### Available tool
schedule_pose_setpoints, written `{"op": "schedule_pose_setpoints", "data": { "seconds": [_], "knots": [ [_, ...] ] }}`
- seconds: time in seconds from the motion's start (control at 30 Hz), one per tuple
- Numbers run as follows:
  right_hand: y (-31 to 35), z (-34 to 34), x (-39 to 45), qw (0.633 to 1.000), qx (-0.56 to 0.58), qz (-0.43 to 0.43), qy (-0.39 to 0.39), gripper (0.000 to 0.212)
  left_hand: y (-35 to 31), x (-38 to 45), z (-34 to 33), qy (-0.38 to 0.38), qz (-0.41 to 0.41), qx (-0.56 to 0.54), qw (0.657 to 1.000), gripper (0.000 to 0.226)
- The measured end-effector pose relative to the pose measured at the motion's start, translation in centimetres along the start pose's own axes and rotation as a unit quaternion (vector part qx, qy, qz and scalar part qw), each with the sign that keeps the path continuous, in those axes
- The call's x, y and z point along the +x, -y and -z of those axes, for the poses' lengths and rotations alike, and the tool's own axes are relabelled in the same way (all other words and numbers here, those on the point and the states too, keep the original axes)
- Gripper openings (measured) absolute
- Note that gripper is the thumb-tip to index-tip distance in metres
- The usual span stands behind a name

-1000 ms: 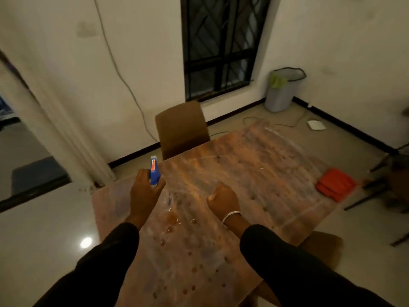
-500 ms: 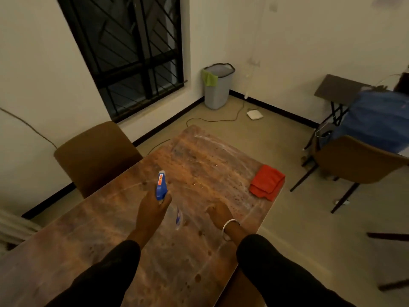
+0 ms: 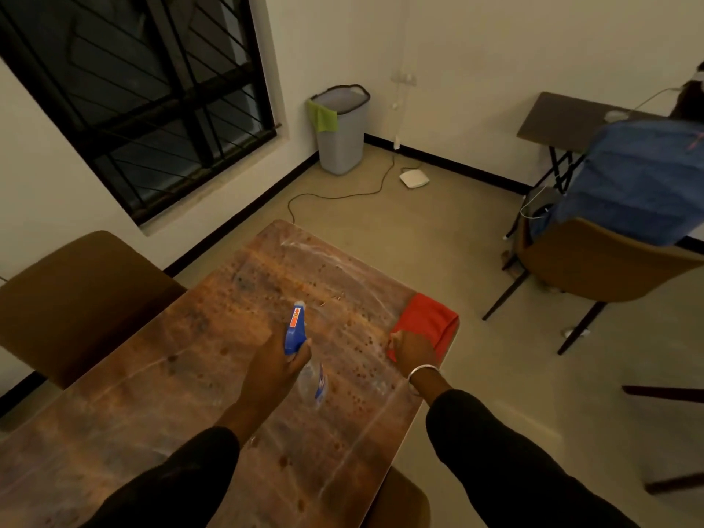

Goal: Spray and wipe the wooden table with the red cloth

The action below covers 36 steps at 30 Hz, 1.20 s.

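Observation:
The wooden table (image 3: pixel 213 379) runs from the lower left up to a far corner, its top stained and streaked. A folded red cloth (image 3: pixel 430 322) lies at its right edge. My right hand (image 3: pixel 413 350) rests on the cloth's near end, fingers curled onto it. My left hand (image 3: pixel 278 360) holds a clear spray bottle with a blue trigger head (image 3: pixel 295 329) upright over the middle of the table, nozzle pointing away from me.
Brown chairs stand at the table's left (image 3: pixel 76 299) and near right edge (image 3: pixel 400 501). A grey bin (image 3: pixel 343 135) with a green rag stands by the wall. A cable and white device (image 3: pixel 413 179) lie on the floor. A seated person in blue (image 3: pixel 632 181) occupies a chair at right.
My view has swung to the right. My right hand has moved right from the table's middle onto the red cloth. My left hand still holds the spray bottle.

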State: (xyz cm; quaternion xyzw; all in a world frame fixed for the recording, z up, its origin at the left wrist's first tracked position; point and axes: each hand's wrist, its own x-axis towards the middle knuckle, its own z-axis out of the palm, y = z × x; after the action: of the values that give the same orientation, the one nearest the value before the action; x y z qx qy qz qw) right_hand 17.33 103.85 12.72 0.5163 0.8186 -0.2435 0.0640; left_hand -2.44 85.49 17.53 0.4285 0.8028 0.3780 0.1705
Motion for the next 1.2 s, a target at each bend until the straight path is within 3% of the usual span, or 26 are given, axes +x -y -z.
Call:
{"op": "schedule_pose_setpoints", "data": {
  "seconds": [0.1, 0.23, 0.33, 0.53, 0.8, 0.9, 0.97, 1.03, 1.1, 1.2],
  "knots": [
    [-1.7, 0.7, 2.8, 1.000, -0.013, -0.015, -0.001, 0.043, -0.3, 1.7, -1.7, 0.006, -0.005, 0.010, 1.000, 0.012],
    [-3.1, 0.5, 5.5, 0.993, -0.083, -0.050, 0.061, 0.078, 0.1, 3.7, -3.7, 0.026, -0.012, 0.032, 0.999, 0.014],
    [-3.5, -0.6, 7.3, 0.992, -0.073, -0.068, 0.076, 0.088, 0.1, 5.4, -5.0, 0.038, -0.014, 0.029, 0.999, 0.015],
    [-3.6, -2.6, 9.5, 0.987, 0.000, -0.111, 0.119, 0.079, -0.7, 7.9, -7.7, 0.048, -0.048, -0.059, 0.996, 0.011],
    [-3.8, -2.7, 9.3, 0.995, -0.064, -0.055, 0.056, 0.051, 0.8, 7.8, -10.2, 0.030, 0.073, -0.186, 0.979, 0.042],
    [-3.7, -2.7, 8.5, 0.996, -0.047, -0.049, 0.066, 0.048, 0.8, 7.3, -9.8, 0.040, 0.080, -0.199, 0.976, 0.031],
    [-3.2, -2.7, 7.8, 0.998, 0.000, -0.055, 0.043, 0.046, 0.6, 6.5, -8.9, 0.044, 0.076, -0.196, 0.977, 0.014],
    [-2.5, -2.6, 7.0, 0.995, 0.068, -0.066, 0.024, 0.038, 0.4, 5.7, -7.7, 0.044, 0.085, -0.184, 0.978, 0.012],
    [-1.1, -2.4, 5.9, 0.985, 0.147, -0.089, -0.020, 0.011, 0.2, 4.8, -6.1, 0.036, 0.091, -0.183, 0.978, 0.013],
    [2.0, -2.5, 4.3, 0.957, 0.262, -0.110, -0.065, 0.030, 0.6, 3.1, -3.4, 0.000, 0.102, -0.194, 0.976, 0.012]
  ]
}}
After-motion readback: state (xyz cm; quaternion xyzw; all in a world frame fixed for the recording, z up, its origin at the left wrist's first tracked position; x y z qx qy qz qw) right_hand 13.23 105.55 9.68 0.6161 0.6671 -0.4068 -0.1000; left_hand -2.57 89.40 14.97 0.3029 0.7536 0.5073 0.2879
